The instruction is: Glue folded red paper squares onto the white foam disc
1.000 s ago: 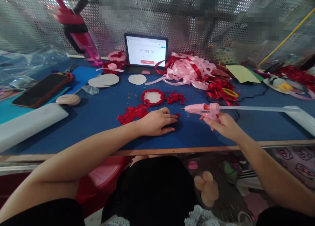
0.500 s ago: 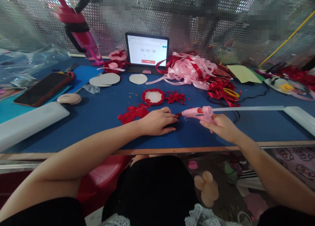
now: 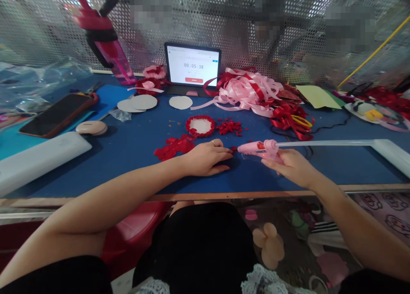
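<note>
My right hand [image 3: 296, 168] is wrapped round the handle of a pink hot glue gun [image 3: 261, 147], with a long clear glue stick [image 3: 323, 143] poking out of its back. The nozzle points left and meets, or nearly meets, a small red ribbon piece [image 3: 234, 149]. My left hand [image 3: 209, 158] rests on the table with its fingertips at that piece, seeming to pinch it. Just behind is a white disc edged with red folded pieces [image 3: 200, 126]. Flat red ribbon squares [image 3: 176, 147] lie left of my left hand, and small folded red pieces [image 3: 229, 127] lie behind it.
White discs [image 3: 181, 102] lie farther back, before a tablet [image 3: 193, 65] showing a timer. Pink and red ribbons [image 3: 246, 91] are heaped at the back. A bottle [image 3: 109, 46], a phone [image 3: 57, 114] and a white bar [image 3: 45, 159] are leftward; another white bar [image 3: 395, 155] is rightward.
The whole view has shifted very slightly. Both hands, the glue gun and the small red piece hold nearly the same positions relative to one another.
</note>
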Available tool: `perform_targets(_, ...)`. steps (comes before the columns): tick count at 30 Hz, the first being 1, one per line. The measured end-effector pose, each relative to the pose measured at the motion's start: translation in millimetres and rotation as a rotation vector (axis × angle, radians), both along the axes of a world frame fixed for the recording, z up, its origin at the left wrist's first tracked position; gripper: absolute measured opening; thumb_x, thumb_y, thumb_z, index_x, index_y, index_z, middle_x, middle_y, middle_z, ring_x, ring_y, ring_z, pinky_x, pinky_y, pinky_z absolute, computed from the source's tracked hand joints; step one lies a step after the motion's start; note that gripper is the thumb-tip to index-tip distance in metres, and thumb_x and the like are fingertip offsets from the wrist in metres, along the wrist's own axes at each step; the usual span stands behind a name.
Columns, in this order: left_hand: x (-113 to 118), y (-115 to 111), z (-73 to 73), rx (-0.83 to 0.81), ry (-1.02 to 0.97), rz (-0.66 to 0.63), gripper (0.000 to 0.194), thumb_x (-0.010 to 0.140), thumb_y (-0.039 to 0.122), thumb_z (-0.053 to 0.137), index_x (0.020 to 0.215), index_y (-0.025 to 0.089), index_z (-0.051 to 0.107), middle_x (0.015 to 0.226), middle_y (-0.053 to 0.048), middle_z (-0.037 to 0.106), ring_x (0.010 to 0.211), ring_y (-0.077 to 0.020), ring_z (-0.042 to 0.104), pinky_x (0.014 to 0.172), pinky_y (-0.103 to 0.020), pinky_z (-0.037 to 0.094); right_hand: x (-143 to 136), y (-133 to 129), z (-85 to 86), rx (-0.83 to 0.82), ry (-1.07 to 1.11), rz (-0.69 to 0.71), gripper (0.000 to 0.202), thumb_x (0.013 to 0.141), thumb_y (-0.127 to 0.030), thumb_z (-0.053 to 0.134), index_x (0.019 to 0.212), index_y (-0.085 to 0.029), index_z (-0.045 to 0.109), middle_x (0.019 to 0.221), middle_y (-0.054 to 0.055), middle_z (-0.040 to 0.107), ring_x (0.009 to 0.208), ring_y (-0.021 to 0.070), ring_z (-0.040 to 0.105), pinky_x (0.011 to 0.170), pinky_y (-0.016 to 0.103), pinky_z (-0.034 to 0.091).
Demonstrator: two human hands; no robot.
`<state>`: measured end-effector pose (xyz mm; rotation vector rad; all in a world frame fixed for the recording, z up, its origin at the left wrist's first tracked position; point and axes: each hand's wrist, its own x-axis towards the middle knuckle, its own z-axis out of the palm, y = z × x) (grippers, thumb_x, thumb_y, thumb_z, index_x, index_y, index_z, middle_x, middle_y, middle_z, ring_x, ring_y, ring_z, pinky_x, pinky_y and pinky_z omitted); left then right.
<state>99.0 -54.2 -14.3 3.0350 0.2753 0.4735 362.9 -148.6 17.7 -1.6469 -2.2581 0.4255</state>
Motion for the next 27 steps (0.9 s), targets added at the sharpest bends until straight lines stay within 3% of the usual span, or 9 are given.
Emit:
perform_targets(10,0,0,0.0,0.002,0.017,0.023,0.036,0.088,0.036,0.046,0.116,0.014,0.057,0.118,-0.007,0.06,0.098,-0.0212,0.051,0.087,-0.035,0.047,-6,6,16.1,-0.035,-0.109,-0.021,0.034,0.085,-0.048,0.045,0.098,-0.023,0.064,0.052,-0.002,0.057,0.05,0.015,0.055,0.051,0.027,0.04)
perform_targets(17,0,-1,-1.6,0.015,-0.003,0.016,0.036,0.089,0.036,0.044,0.115,0.014,0.057,0.116,-0.005,0.061,0.098,-0.021,0.051,0.088,-0.034,0.047,-17,29,43.1,-0.057,-0.182,0.021,0.039,0.08,-0.053,0.05,0.064,-0.02,0.064,0.048,0.0,0.056,0.041,0.0118,0.048,0.042,0.026,0.031)
perform_targets(22,-1,-1,0.3,-0.006,0.001,0.018,0.037,0.089,0.036,0.044,0.116,0.014,0.056,0.117,-0.006,0.06,0.098,-0.022,0.05,0.088,-0.035,0.047,-15,47,53.8,-0.108,-0.076,0.138,0.03,0.078,-0.049,0.057,0.068,-0.022,0.066,0.042,-0.003,0.049,0.043,0.0104,0.045,0.045,0.025,0.03)
perform_targets(27,0,-1,0.8,0.008,0.005,0.004,0.036,0.089,0.036,0.044,0.114,0.013,0.057,0.116,-0.007,0.061,0.096,-0.0224,0.05,0.086,-0.035,0.048,-15,55,60.7,-0.252,-0.069,0.051,0.032,0.071,-0.052,0.062,0.064,-0.02,0.064,0.043,-0.002,0.05,0.041,0.0103,0.044,0.044,0.026,0.031)
